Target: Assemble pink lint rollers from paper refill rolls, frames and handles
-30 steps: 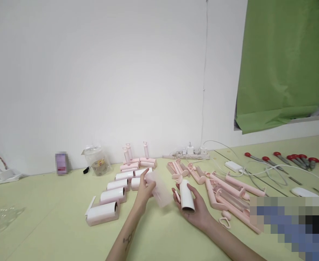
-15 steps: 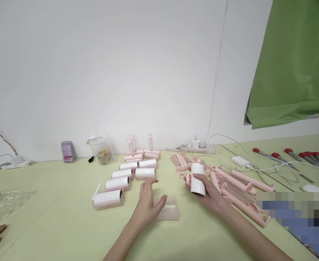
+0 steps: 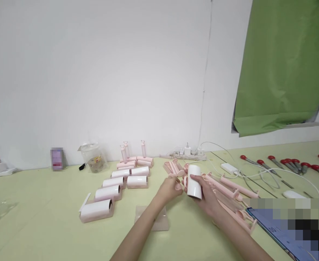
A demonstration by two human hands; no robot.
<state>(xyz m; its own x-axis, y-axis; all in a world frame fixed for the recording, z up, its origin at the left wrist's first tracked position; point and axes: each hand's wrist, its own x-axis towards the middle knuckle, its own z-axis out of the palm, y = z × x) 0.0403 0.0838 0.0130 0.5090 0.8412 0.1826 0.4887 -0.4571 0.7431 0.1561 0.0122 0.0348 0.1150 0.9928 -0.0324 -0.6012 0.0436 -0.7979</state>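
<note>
My right hand grips a white sticky roll, held nearly upright. Pink plastic shows between the roll and the fingers on its left side. Just left of it, my left hand is closed with its fingertips on a small pink plastic piece, partly hidden by the fingers. Under my left forearm a clear plastic cover lies on the table. Pink plastic roller handles are piled behind and beside my right hand.
White rolls in clear covers lie in rows at the left. Small pink rollers stand near the wall. A power strip, white cables, red-handled tools and a phone are at the right. A plastic bag stands at the back left.
My left hand has moved right, from above the clear cover to beside the roll, and closed on a small pink piece. My right hand still holds the roll. The view has turned slightly right.
</note>
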